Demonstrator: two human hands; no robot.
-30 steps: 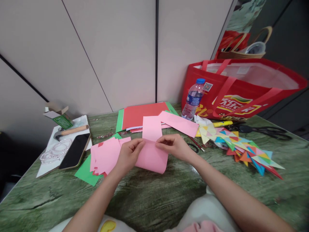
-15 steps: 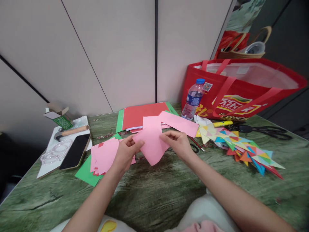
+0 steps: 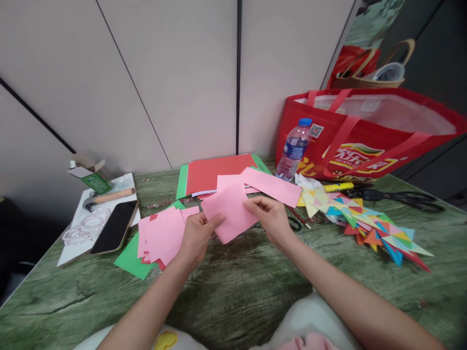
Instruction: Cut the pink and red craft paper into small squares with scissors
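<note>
Both hands hold one pink paper square [image 3: 230, 210], tilted and lifted just above the green table [image 3: 233, 287]. My left hand [image 3: 199, 236] pinches its lower left edge. My right hand [image 3: 272, 218] grips its right edge, fingers closed on it. Left of my left hand lies a loose pile of pink paper squares [image 3: 162, 236] on a green sheet [image 3: 129, 262]. Behind the held square lie a pink strip [image 3: 275, 185] and a stack of red and green sheets [image 3: 213, 174].
A heap of folded multicoloured paper pieces [image 3: 365, 221] lies at the right, with black scissors [image 3: 401, 197] and a yellow marker [image 3: 337, 186] behind. A water bottle [image 3: 295, 148] and red bag [image 3: 372, 133] stand at the back. A phone [image 3: 115, 226], hammer [image 3: 105, 198] and beads [image 3: 82, 227] sit left.
The pink sheet lay flat under both hands a second ago. It now is lifted off the table, turned and held as a smaller tilted square.
</note>
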